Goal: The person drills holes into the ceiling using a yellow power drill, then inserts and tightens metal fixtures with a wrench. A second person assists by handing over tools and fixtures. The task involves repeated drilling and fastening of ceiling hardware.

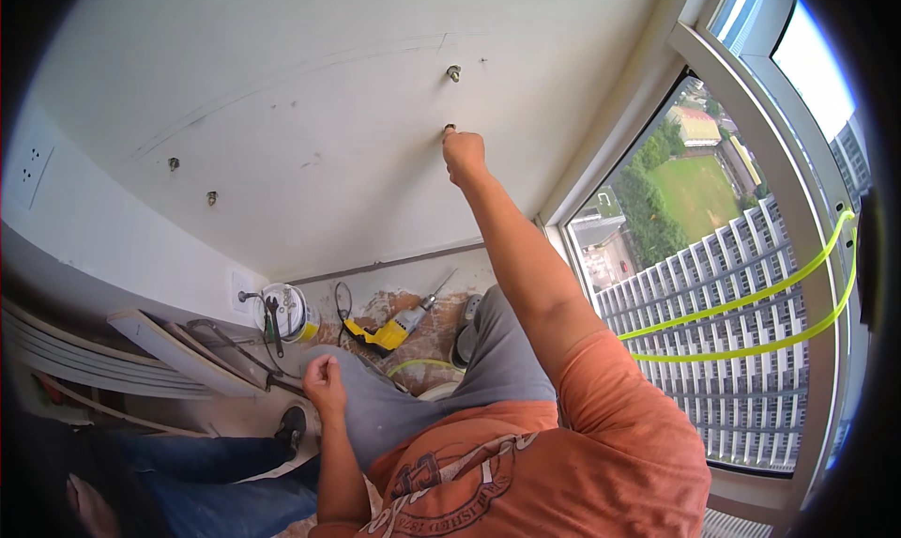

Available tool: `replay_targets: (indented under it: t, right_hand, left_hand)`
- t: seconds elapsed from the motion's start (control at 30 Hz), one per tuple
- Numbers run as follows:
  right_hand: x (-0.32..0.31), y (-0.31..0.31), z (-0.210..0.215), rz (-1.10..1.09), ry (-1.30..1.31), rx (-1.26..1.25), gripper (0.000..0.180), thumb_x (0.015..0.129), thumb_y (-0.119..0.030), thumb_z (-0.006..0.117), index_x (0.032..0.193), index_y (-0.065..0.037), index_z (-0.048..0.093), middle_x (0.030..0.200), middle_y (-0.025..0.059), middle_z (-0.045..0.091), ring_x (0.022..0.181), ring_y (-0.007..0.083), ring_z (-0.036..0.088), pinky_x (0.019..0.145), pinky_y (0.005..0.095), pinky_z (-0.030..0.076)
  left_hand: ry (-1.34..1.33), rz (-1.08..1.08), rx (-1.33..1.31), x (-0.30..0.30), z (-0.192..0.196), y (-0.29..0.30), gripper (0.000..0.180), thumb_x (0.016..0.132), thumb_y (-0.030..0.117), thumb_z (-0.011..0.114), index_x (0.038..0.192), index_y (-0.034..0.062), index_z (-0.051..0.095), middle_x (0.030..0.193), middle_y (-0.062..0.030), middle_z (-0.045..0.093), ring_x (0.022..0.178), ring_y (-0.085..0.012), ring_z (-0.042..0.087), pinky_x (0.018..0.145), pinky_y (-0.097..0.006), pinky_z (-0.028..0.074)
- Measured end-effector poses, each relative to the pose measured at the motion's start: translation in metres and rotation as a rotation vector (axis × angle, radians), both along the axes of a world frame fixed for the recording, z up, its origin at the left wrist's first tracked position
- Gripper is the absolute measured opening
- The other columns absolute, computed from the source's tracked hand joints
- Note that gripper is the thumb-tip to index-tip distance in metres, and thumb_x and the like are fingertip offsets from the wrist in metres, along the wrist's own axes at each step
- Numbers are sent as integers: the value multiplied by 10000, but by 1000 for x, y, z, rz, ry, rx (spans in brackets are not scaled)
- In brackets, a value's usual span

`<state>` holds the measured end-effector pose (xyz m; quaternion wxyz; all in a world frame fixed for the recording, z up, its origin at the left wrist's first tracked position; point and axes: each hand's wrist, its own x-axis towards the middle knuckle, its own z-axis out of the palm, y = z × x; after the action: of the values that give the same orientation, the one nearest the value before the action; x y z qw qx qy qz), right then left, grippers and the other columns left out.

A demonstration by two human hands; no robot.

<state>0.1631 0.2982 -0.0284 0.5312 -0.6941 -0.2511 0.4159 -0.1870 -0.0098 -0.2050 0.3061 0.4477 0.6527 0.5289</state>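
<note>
Right hand [464, 153] is reaching far up the wall, fingers pinching the lower bolt [450, 128] at their tips, its axis sticking straight out of the wall; left hand [324, 378] is resting fisted on the thigh, well apart.

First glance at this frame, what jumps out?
The right hand, arm stretched up, has its fingertips on an anchor bolt in the white wall, with a second bolt just above. The left hand rests as a fist on the grey-trousered thigh. Below, a yellow hammer drill lies on the floor beside a white bucket, and tall windows fill the right side.
</note>
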Motion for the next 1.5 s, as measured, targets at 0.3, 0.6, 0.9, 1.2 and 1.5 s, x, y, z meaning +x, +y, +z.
replay_targets:
  t: [0.3,0.6,0.9,1.2,1.5]
  right_hand:
    - [14,-2,3,45,127,5,293,965,-253,573,752,-53,566,578,-16,385,454,109,314,412,293,245]
    - [36,-48,0,405,350,-7,357,1013,-374,511,990,-24,579,816,46,615,635,109,488,613,262,464]
    - [25,-38,-13,281,436,139,268,1024,-276,505,912,-44,579,732,0,557,598,85,474,565,235,451]
    - [31,-47,1,319,542,103,342,1029,-333,484,996,-3,566,818,81,636,626,124,536,614,263,509]
    - [31,-43,-17,296,487,195,222,1032,-223,479,1001,-26,577,842,51,633,666,110,545,635,252,500]
  left_hand:
    - [-36,-25,30,8,2,-1,102,892,72,658,938,-19,656,752,-4,633,650,-55,546,596,-233,455]
    - [40,29,6,2,13,-7,102,884,80,665,929,-12,663,724,-15,628,634,-72,546,593,-251,459]
    - [101,25,31,6,2,-1,114,875,90,675,934,-7,670,731,-25,642,639,-91,572,603,-261,472]
    - [133,-22,26,5,12,-1,113,895,79,663,934,-27,657,743,-20,651,644,-65,575,602,-232,467]
    - [182,-10,36,7,6,0,108,869,83,670,923,-10,666,729,-60,655,644,-123,609,623,-283,496]
